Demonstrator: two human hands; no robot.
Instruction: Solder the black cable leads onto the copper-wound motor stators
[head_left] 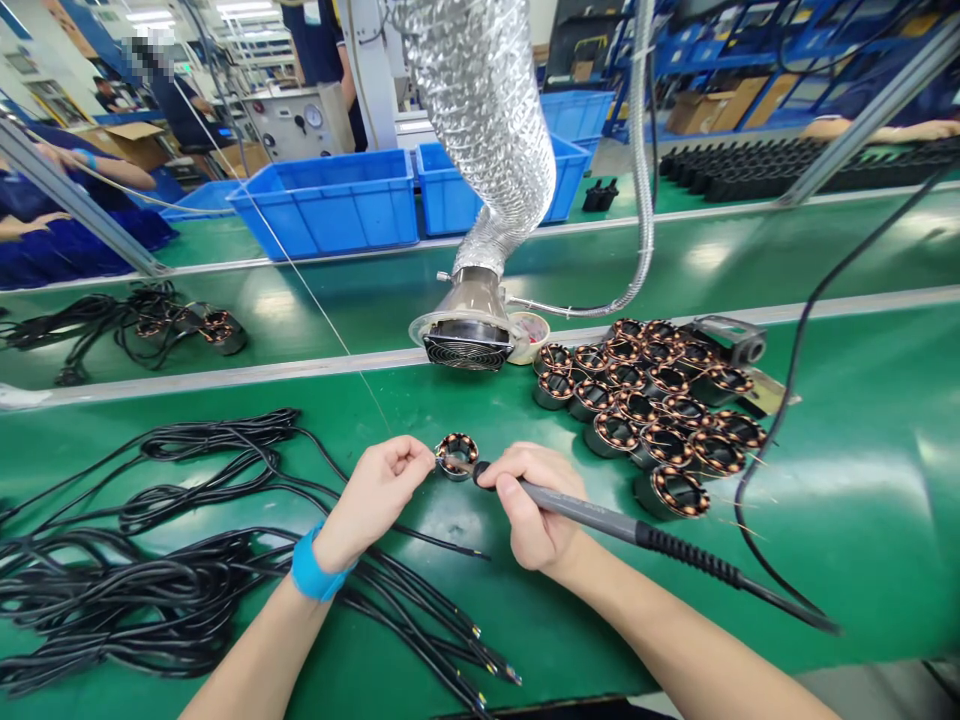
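A copper-wound motor stator stands on the green bench between my hands. My left hand, with a blue band at the wrist, is closed in a pinch at the stator's left rim. A thin strand runs down from the upper left towards these fingers; what exactly they pinch is too small to be sure of, but it looks like thin wire. Wrapped in my right hand is a soldering iron, its tip pointing left over the stator's rim. The contact at the tip is partly hidden.
Black cables lie coiled at left, their stripped ends near the front edge. Several more stators stand grouped at right. A fume extractor hood hangs behind the work. Blue bins and other people are beyond. The iron's cord loops at right.
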